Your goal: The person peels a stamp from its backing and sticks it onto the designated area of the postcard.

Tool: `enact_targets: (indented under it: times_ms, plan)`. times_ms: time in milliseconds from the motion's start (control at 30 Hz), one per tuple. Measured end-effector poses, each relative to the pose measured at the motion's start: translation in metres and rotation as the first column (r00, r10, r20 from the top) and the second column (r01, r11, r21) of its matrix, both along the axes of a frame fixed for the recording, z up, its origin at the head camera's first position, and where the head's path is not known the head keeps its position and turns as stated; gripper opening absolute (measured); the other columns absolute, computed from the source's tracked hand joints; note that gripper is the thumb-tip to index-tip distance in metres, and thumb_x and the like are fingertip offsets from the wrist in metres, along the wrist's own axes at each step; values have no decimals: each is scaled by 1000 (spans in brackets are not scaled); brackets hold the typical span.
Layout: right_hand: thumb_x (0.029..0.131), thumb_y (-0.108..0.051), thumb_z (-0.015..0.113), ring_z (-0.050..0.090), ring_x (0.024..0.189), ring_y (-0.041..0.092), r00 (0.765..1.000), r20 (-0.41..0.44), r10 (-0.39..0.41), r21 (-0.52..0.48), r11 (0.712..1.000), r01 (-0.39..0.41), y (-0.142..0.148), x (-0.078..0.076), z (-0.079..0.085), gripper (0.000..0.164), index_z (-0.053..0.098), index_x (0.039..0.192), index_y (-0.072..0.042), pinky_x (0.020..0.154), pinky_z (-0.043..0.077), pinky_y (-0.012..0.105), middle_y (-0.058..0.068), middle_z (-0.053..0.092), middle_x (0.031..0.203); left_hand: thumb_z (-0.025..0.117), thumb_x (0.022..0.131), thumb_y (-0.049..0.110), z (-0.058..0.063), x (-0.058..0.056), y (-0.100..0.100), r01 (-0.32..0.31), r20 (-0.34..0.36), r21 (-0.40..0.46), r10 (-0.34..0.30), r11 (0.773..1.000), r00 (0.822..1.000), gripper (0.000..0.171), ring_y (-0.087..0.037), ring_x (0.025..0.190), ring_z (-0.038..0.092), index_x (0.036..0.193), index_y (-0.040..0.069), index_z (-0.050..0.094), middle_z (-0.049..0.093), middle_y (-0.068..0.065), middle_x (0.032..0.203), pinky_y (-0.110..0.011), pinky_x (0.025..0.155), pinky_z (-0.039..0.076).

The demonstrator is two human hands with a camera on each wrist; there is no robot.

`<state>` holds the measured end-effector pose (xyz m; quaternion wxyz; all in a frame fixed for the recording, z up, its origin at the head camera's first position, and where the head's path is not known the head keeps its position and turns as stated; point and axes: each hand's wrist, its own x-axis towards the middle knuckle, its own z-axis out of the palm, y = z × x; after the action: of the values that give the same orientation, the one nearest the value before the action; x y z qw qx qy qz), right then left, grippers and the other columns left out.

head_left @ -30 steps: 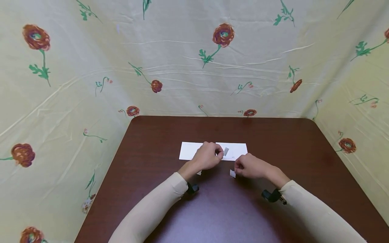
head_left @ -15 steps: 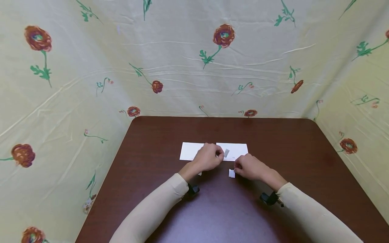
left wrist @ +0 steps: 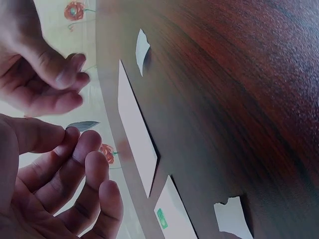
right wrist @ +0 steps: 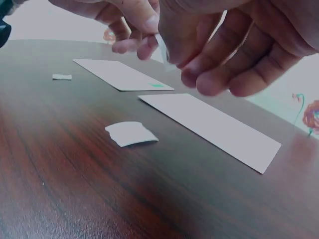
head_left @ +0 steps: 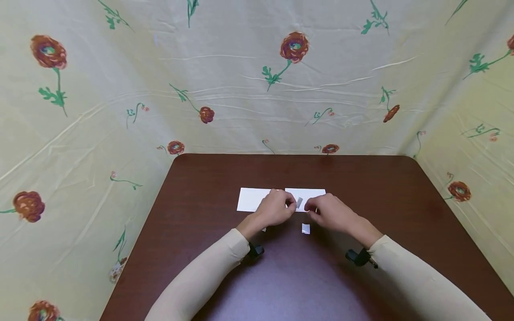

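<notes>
Between thumb and index finger, my left hand (head_left: 273, 208) pinches a small greyish strip (left wrist: 83, 126), thin like tape or a sticker. Its other fingers are loosely curled. My right hand (head_left: 336, 215) hovers just right of the strip, thumb and index finger apart, nothing seen between them. Beneath the hands lie two white cards, the left card (head_left: 253, 199) and the right card (head_left: 313, 192). A green mark (left wrist: 162, 218) shows on the left card. One torn white paper scrap (head_left: 306, 228) lies below the right hand; another paper scrap (head_left: 263, 230) is mostly hidden by the left wrist.
The brown wooden table (head_left: 217, 174) carries the cards and scraps. A flower-patterned curtain (head_left: 241, 129) surrounds it at the back and sides. Dark wrist cameras, the left one (head_left: 255, 250) and the right one (head_left: 357, 257), hang under the sleeves.
My right hand has let go of the paper scrap, which now lies on the table, and has moved up and left toward the strip. My left hand has stayed nearly still.
</notes>
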<state>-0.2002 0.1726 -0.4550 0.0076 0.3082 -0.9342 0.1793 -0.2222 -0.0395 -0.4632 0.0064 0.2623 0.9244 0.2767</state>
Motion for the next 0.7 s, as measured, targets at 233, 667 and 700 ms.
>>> enact_targets:
  times_ms: [233,667,700]
  plan:
    - [88,-11,71,64,73,9,998,-59,19,-41,999,-22,-6,-1,4,13,76,99,-12,69,52,28,-10,69,82,65,91,23,0,2,3,11,44,3,-11,1000,999,12,-5,71,59,87,21,76,71,13,82,-23,62,47]
    - [85,-8,72,64,71,9,996,-84,13,-82,996,-20,-9,0,0,13,76,96,-14,67,51,26,-11,69,80,64,91,18,3,5,2,47,35,12,-47,999,998,13,-3,72,60,86,21,76,73,13,84,-22,63,47]
    - [85,-9,72,64,71,9,997,-81,5,-83,996,-12,-9,0,0,13,76,96,-14,66,51,26,-12,68,79,65,90,18,3,5,2,47,36,14,-48,999,998,12,-3,72,61,86,21,75,73,13,84,-22,63,47]
